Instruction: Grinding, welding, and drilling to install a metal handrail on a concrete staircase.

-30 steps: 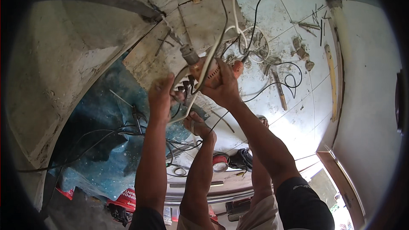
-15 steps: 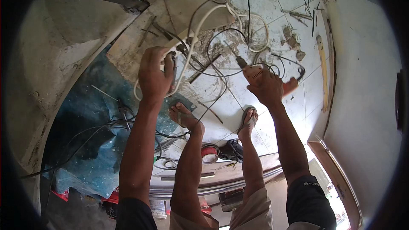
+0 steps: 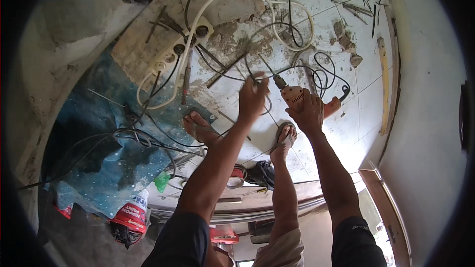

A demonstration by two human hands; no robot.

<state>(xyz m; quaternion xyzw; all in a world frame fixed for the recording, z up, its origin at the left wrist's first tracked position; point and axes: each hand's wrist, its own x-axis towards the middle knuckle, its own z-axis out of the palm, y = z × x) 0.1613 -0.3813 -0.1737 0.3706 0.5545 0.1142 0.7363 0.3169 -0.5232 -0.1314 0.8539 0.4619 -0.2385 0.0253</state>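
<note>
My right hand [image 3: 308, 112] is wrapped around the orange body of a power drill [image 3: 293, 97], held above the tiled floor. A long thin bit [image 3: 265, 63] sticks out of its dark chuck [image 3: 280, 81], pointing away and to the left. Just left of the drill, my left hand [image 3: 251, 100] is closed with a black cable [image 3: 249, 66] at its fingers; motion blurs the fingertips. Further left lies a white power strip [image 3: 170, 58] with dark plugs in it. Beside the strip is a thin dark rod-like tool [image 3: 186, 81] with a reddish end.
Cream cable [image 3: 202, 17] loops over the strip and floor. Broken rubble [image 3: 348, 44], metal scraps [image 3: 368, 7] and a yellow level-like bar [image 3: 383, 84] lie toward the right wall. A blue sheet [image 3: 123, 163] spreads at left. Near my feet are a red-and-white roll [image 3: 236, 177] and a black bag [image 3: 262, 174].
My left hand has moved right, away from the power strip to beside the drill, uncovering the strip and the rod-like tool. My right hand still holds the drill, nearly in place.
</note>
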